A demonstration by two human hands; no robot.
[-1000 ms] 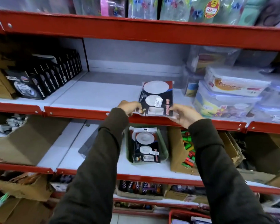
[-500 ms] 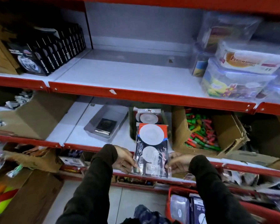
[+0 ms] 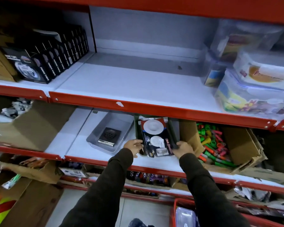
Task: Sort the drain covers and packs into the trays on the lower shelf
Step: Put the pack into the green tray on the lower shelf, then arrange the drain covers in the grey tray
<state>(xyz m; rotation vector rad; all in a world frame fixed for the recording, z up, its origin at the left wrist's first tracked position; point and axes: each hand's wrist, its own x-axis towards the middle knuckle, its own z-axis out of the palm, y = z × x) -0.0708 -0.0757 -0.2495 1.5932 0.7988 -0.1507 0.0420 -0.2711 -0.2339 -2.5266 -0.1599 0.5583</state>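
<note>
Half a second ago both hands held the pack in front of the shelf edge; now it lies in the green tray (image 3: 137,128) at centre frame. Left hand (image 3: 133,146) grips the pack (image 3: 156,138) at its lower left edge, right hand (image 3: 182,147) at the lower right. Left of it, one grey tray (image 3: 95,138) holds one square drain cover (image 3: 109,134).

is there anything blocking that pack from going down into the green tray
Nothing visible blocks it. Both hands, the left hand and the right hand, hold the pack over the green tray, where another pack already lies beneath it. The tray's far end is hidden behind the red shelf edge.
</note>
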